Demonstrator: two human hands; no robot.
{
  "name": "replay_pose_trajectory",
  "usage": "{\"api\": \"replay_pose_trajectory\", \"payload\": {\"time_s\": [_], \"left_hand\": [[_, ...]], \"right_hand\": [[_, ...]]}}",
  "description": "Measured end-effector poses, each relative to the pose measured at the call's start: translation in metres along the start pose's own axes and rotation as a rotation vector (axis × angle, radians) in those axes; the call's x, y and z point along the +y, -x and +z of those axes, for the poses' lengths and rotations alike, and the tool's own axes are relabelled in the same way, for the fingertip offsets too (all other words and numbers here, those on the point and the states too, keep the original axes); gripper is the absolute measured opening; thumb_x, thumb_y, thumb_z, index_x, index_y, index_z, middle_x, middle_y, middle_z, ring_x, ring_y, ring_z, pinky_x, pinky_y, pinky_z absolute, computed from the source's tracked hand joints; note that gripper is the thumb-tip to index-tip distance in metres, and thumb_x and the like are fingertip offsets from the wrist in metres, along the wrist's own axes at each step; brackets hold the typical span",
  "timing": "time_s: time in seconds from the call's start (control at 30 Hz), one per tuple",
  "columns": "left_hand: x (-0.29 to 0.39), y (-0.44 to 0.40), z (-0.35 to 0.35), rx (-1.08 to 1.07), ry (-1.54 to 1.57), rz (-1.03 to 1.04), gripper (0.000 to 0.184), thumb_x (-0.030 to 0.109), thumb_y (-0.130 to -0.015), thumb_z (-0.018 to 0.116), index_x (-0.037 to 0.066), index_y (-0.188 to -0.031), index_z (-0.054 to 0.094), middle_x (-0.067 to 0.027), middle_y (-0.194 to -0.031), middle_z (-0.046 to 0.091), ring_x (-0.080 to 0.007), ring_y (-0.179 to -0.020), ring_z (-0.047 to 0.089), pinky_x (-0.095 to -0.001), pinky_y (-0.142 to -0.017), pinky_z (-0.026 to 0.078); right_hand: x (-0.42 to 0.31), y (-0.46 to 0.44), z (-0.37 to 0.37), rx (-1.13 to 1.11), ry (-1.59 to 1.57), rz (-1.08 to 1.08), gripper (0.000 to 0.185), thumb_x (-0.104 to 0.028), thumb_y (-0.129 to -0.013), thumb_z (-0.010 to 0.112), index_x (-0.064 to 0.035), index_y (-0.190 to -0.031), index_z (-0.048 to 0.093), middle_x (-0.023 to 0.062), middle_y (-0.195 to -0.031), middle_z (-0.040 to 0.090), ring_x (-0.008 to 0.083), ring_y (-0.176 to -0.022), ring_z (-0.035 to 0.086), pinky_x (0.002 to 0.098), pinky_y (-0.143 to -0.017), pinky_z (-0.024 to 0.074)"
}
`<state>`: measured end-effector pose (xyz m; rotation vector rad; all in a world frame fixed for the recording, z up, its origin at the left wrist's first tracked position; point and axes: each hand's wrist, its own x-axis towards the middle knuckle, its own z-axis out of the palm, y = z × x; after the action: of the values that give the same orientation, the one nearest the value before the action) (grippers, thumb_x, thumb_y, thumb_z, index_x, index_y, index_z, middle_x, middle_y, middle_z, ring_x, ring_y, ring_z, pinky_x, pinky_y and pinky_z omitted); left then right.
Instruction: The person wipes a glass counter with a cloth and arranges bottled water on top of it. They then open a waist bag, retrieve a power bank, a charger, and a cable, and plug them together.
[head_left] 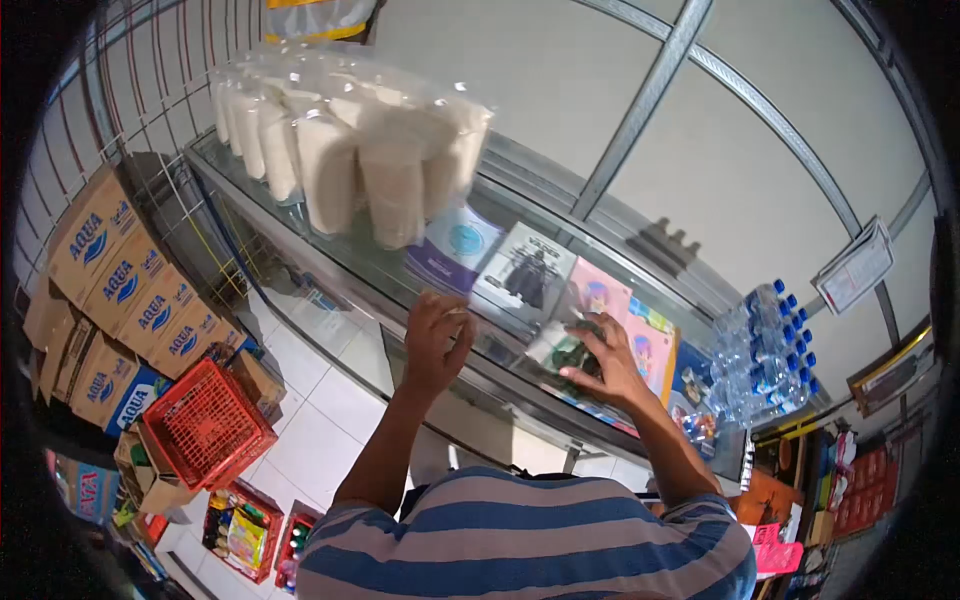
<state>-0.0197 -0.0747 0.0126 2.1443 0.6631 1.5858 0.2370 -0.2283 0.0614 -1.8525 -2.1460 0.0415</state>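
Note:
My left hand [437, 338] is over the front edge of the glass counter [340, 265], its fingers curled together. Whatever may be between those fingertips is too small to make out. With thumb and fingers apart, my right hand [618, 365] grips a clear plastic packet [560, 347] that has dark green and white contents. Beneath and behind the packet are pink booklets [648, 350] with cartoon figures. Between my hands, farther back, lies a white booklet [522, 278] with a dark figure on it. A purple-and-white booklet [455, 245] lies to its left.
Bagged stacks of pale cups [350, 150] stand on the counter's left part. Plastic-wrapped water bottles [765, 355] stand at its right end. On the floor at left are AQUA cartons [130, 270] and a red plastic crate [208, 425]. A wire rack [165, 110] rises behind.

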Motion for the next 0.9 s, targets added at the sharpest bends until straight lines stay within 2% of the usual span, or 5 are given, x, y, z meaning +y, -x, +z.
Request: {"api": "replay_pose_trajectory", "payload": {"time_s": [0.2,0.3,0.53,0.77,0.9], "left_hand": [[-0.045,-0.014,0.006,0.455,0.028,-0.172,0.037,0.026,-0.089,0.054,0.003,-0.117,0.052,-0.0166,-0.129,0.053,-0.0353,-0.119,0.047,-0.0491,-0.108,0.027],[-0.050,-0.017,0.010,0.440,0.021,-0.221,0.046,0.034,-0.091,0.050,0.002,-0.124,0.046,-0.0188,-0.133,0.047,-0.0382,-0.125,0.041,-0.0533,-0.109,0.021],[-0.051,-0.017,0.012,0.337,-0.102,-0.317,0.061,0.048,-0.093,0.040,0.001,-0.131,0.039,-0.0223,-0.142,0.038,-0.0442,-0.137,0.026,-0.0624,-0.110,0.006],[-0.049,-0.023,0.011,0.168,-0.236,-0.331,0.063,0.050,-0.092,0.042,0.001,-0.132,0.038,-0.0230,-0.143,0.036,-0.0463,-0.138,0.023,-0.0648,-0.109,0.004],[-0.051,-0.021,0.010,0.124,-0.275,-0.322,0.063,0.051,-0.092,0.042,0.002,-0.132,0.039,-0.0228,-0.143,0.036,-0.0458,-0.139,0.022,-0.0651,-0.109,0.003]], "right_hand": [[0.000,-0.077,0.066,0.199,-0.052,-0.180,0.048,-0.037,-0.089,0.061,-0.0029,-0.122,0.054,0.0202,-0.128,0.051,0.0341,-0.109,0.052,0.0441,-0.095,0.0422],[-0.039,-0.142,0.094,0.231,-0.175,0.029,0.037,-0.026,-0.092,0.056,-0.0004,-0.118,0.051,0.0202,-0.111,0.055,0.0325,-0.104,0.053,0.0458,-0.096,0.0418],[-0.066,-0.208,0.125,0.295,-0.228,-0.477,0.032,-0.020,-0.079,0.066,-0.0031,-0.105,0.057,0.0149,-0.121,0.056,0.0324,-0.110,0.051,0.0409,-0.094,0.0394],[0.090,-0.290,0.099,0.470,-0.032,0.018,0.027,-0.021,-0.078,0.064,-0.0008,-0.095,0.067,0.0148,-0.097,0.067,0.0299,-0.089,0.058,0.0383,-0.083,0.0458],[0.156,-0.310,0.111,0.513,0.086,0.305,0.033,-0.026,-0.081,0.062,-0.0045,-0.105,0.065,0.0152,-0.104,0.064,0.0313,-0.089,0.057,0.0416,-0.084,0.0435]]}}
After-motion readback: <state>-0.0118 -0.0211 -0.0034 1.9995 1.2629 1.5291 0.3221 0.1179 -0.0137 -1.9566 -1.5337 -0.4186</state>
